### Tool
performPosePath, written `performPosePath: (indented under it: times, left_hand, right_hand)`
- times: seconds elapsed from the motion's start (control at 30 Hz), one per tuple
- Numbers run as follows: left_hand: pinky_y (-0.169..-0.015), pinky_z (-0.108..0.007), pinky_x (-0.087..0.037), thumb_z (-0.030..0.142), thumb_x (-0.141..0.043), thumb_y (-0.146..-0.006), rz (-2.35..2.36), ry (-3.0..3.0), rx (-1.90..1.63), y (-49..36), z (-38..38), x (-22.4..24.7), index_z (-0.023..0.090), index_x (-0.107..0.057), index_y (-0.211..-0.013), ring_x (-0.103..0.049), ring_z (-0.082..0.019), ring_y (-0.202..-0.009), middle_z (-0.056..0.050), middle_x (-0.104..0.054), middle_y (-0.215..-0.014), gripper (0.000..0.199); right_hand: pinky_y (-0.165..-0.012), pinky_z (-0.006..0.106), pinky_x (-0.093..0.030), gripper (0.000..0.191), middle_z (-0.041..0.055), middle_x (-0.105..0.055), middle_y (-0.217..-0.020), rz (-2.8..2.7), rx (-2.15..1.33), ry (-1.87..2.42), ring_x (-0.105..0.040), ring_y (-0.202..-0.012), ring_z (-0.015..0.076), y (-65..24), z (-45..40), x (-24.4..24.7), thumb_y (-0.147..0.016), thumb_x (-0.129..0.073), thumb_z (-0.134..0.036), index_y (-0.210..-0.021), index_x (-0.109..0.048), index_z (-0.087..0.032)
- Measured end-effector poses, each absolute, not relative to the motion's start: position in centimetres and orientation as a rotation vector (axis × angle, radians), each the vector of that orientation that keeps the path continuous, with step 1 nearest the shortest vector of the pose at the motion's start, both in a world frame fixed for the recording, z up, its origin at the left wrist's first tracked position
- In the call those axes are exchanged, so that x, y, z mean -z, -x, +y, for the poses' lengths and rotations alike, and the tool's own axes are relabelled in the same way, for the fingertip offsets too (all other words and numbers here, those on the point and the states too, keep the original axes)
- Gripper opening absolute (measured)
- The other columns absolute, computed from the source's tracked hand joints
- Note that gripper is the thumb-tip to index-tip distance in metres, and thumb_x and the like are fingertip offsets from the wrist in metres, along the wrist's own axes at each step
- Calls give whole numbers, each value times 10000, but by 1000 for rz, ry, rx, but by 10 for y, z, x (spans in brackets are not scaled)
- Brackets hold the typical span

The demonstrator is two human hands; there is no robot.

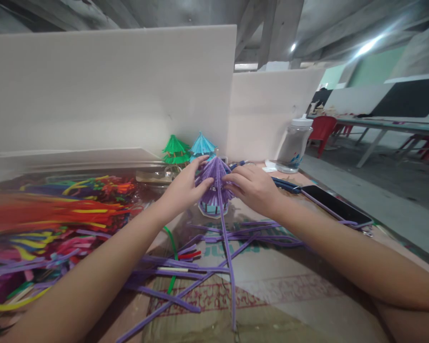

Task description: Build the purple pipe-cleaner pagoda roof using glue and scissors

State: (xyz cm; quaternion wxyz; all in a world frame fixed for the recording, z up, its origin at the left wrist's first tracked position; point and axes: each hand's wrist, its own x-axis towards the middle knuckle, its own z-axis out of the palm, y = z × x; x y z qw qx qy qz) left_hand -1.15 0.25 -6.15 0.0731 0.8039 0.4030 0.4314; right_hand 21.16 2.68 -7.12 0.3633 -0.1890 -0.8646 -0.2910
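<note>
Printed cardboard [293,271] covers the desk [384,239], a long purple strip [227,247] running toward its near edge across loose purple strips [178,263]. Nearer its far edge stands the purple model [211,196]. From my remote seat I see my left hand [189,183] half-open at the left of its roof [215,172], thumb parted from fingers; my right hand [252,186] curls opposite. Whether either grips, I can't tell. I'd expect something light, fuzzy, easily crushed, best held by its base [214,210]. Behind stand green [175,150] and blue models [201,144], then a white panel [110,95]
</note>
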Motion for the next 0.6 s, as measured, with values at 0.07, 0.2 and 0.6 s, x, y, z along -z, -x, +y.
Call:
performPosePath:
  times: [0.07, 0.2, 0.6]
  left_hand:
    - [-1115, -468, -423, 284, -578, -906, 1220, -2415, -1289, 12, 2, 61, 159, -433, -1405, -540, -265, -1298, -156, -545, -1418, 535]
    - [-1121, -454, -415, 277, -583, -901, 1228, -2423, -1273, 11, 1, 60, 124, -429, -1411, -543, -259, -1286, -167, -548, -1413, 554]
    - [-1122, -476, -413, 337, -571, -920, 1225, -2435, -1249, 14, 3, 59, 149, -432, -1405, -525, -275, -1318, -161, -538, -1431, 538]
  right_hand:
    - [-708, 338, -400, 210, 72, -689, -866, -2234, 753, 452, -561, -786, 198, -212, 26, 71, -1009, -482, -261, -1026, -671, -170]
    - [-700, 328, -388, 201, 62, -694, -859, -2220, 768, 399, -554, -776, 190, -211, 24, 70, -1004, -481, -227, -997, -673, -171]
    - [-784, 361, -381, 209, 73, -672, -862, -2258, 658, 504, -544, -846, 222, -213, 13, 47, -1000, -488, -246, -847, -621, -199]
